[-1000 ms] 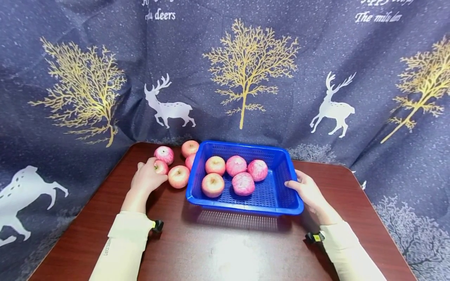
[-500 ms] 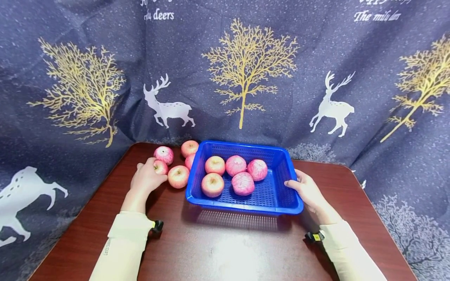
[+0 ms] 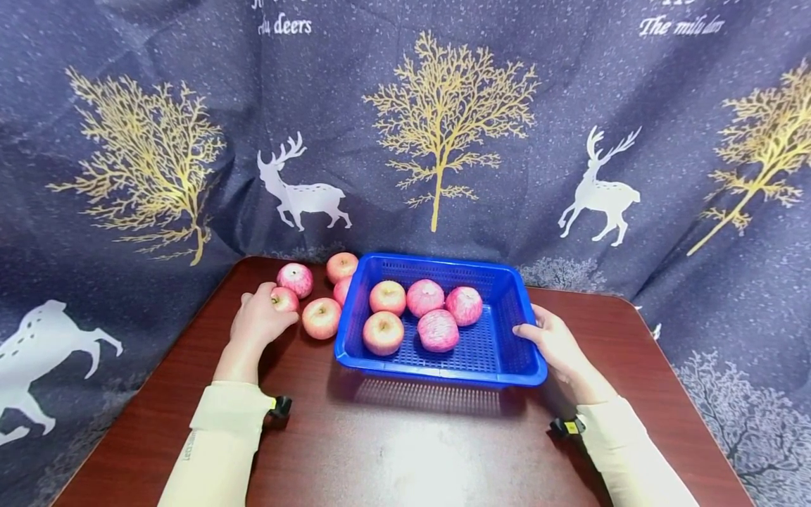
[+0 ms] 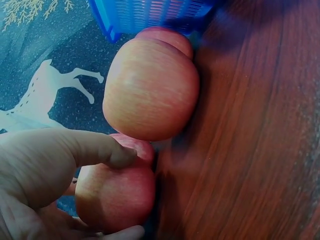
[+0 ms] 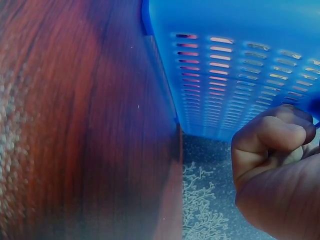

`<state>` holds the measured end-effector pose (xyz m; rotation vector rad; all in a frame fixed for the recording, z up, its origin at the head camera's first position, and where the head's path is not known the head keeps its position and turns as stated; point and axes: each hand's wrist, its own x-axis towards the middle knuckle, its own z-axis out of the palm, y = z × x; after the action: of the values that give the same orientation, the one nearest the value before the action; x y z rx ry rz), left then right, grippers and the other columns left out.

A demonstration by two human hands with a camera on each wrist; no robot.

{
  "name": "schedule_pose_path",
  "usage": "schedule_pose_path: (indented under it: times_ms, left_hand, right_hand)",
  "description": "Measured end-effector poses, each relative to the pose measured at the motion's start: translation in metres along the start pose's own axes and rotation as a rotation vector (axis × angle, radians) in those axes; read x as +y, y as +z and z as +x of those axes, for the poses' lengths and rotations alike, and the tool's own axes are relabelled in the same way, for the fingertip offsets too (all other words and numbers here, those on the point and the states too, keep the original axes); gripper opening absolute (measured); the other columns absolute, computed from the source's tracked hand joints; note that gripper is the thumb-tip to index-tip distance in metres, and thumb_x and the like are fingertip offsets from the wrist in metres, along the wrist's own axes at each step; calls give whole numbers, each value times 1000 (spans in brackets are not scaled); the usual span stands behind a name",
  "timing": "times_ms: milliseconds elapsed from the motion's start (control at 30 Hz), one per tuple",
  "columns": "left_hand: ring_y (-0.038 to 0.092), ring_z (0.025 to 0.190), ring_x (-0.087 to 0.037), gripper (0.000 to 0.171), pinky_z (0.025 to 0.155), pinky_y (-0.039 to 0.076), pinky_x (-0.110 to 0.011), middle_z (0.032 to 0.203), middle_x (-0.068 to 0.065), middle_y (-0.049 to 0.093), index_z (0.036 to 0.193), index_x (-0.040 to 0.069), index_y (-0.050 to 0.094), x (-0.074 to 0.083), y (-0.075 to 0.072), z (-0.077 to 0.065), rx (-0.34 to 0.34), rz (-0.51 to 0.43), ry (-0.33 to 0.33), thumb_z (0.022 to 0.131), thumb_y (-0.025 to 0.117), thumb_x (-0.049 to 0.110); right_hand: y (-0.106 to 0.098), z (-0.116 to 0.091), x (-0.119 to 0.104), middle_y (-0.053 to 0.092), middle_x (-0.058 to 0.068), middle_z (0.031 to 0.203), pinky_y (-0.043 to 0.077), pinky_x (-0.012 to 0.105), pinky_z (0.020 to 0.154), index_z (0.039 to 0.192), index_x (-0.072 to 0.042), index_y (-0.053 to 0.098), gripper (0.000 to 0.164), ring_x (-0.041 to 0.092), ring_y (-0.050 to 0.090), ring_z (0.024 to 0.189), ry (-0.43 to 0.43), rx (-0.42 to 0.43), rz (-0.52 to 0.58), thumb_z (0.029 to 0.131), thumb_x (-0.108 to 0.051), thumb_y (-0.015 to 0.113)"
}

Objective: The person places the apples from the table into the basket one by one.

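My left hand (image 3: 261, 317) grips a red apple (image 3: 284, 299) at the left of the table. In the left wrist view the thumb lies over the top of this apple (image 4: 117, 197) and the fingers curl round its far side. A yellow-red apple (image 3: 321, 318) sits just to its right, and a pink striped apple (image 3: 295, 280) just behind. At the right end of a blue plastic basket (image 3: 437, 377), my right hand (image 3: 560, 348) holds the rim, thumb on the inner side. The right wrist view has its curled fingers against the slotted basket wall (image 5: 215, 90).
Several apples, among them a striped apple (image 3: 438, 331), lie in the basket's left and middle part. Two more apples, one a light red apple (image 3: 342, 269), stand by the basket's left wall. A patterned cloth (image 3: 405, 141) hangs behind the brown table (image 3: 355, 451).
My left hand has shifted slightly left with the apple, widening the gap to the yellow-red apple. The right hand and the basket have stayed in place.
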<state>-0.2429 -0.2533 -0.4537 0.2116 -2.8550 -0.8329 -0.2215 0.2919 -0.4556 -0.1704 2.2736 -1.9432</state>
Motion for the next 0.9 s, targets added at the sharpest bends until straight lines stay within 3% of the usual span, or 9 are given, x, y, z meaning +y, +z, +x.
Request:
schedule_pose_path:
  times_ms: [467, 900]
  left_hand:
    - [48, 106, -51, 84, 88, 41, -61, 125, -35, 43, 145, 4, 37, 10, -7, -3, 72, -48, -58, 78, 72, 41]
    - [46, 111, -46, 82, 87, 40, -60, 123, -27, 48, 145, 13, 40, 31, -19, -10, 223, -142, -59, 79, 69, 51]
  right_hand:
    - [-1, -3, 0, 53, 33, 130, 53, 52, 78, 144, 1, 36, 57, 45, 61, 104, 15, 9, -14, 94, -10, 60]
    - [2, -4, 0, 54, 32, 129, 53, 52, 77, 144, 1, 37, 56, 44, 62, 102, 7, 17, -15, 93, -9, 60]
